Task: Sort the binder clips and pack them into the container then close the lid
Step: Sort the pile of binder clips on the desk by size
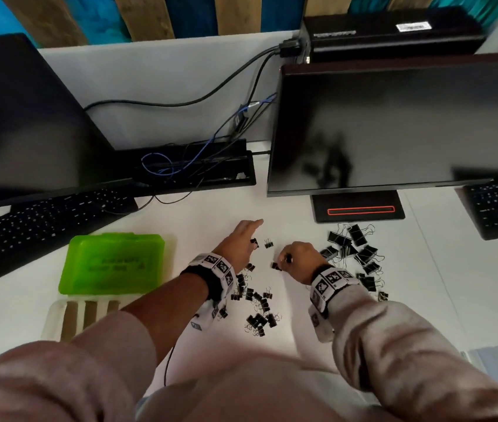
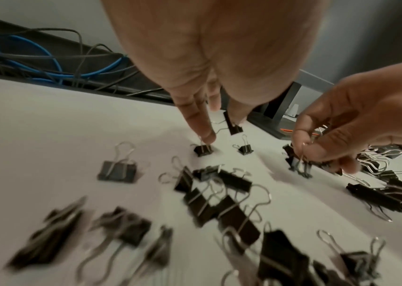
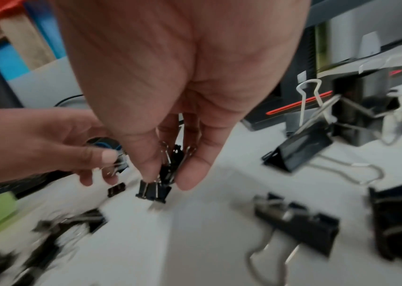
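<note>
**Sorting stage: small clips being gathered at centre of desk**

Step in hand, as judged: sorting by size, packing not begun. The translucent green plastic container lid lies flat at the left of the white desk, with the pale ribbed container tray just in front of it, partly under the left sleeve. No clips visible in the tray.

Clips: large black binder clips with wire handles heaped at the right, near the monitor stand; a scatter of smaller black binder clips lies between the forearms; one tiny clip sits alone between the hands.

Right hand: fingers curled down, pinching a small bunch of tiny black clips by body and handles, lowest one at or just off the desk.

Left hand: palm down, fingers mostly extended; thumb and a finger pinch one tiny black clip while another fingertip touches a second on the desk.

Next move probably calls for fine fingertip pinches on the remaining tiny clips without spilling those already held, then carrying each size group to its tray compartment.
</note>
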A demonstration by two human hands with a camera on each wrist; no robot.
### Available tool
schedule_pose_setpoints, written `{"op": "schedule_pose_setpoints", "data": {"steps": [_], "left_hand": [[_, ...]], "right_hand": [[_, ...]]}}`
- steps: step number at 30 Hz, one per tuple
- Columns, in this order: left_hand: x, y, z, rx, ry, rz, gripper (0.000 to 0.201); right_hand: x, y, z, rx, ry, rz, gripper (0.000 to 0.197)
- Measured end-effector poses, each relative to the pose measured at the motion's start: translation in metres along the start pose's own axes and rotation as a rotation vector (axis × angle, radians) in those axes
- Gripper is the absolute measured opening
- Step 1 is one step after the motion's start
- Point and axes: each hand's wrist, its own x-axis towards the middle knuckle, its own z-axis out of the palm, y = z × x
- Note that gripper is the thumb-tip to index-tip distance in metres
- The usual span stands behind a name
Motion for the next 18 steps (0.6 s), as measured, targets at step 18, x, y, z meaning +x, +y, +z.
{"op": "schedule_pose_setpoints", "data": {"steps": [18], "left_hand": [[0.027,-0.008,-0.009,0.049,-0.069,0.136,0.044]], "right_hand": [[0.046,-0.001,-0.022,0.11,0.023,-0.026,0.008]]}}
